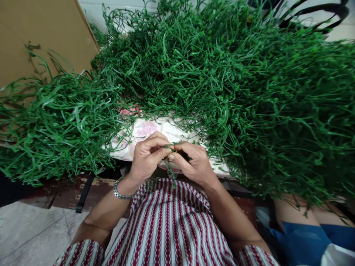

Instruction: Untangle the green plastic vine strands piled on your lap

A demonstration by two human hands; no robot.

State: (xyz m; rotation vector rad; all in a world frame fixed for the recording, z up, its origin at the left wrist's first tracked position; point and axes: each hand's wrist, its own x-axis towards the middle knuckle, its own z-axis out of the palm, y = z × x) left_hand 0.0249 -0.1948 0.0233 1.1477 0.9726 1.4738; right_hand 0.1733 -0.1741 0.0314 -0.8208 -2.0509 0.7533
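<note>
Over the front edge of the table, my left hand and my right hand meet at their fingertips. Both are closed in a pinch on a thin green plant sprig, which looks like plastic. Part of the sprig hangs down below the fingers; the piece between the fingertips is mostly covered. Just beyond the hands lies a white cloth with pink flowers. A big tangled heap of green stems rises behind it.
A looser pile of green stems lies at the left, against a cardboard box. Stems on the right spill over the table's front edge. A person's knees in blue clothing are at the lower right. A black strap hangs at the left.
</note>
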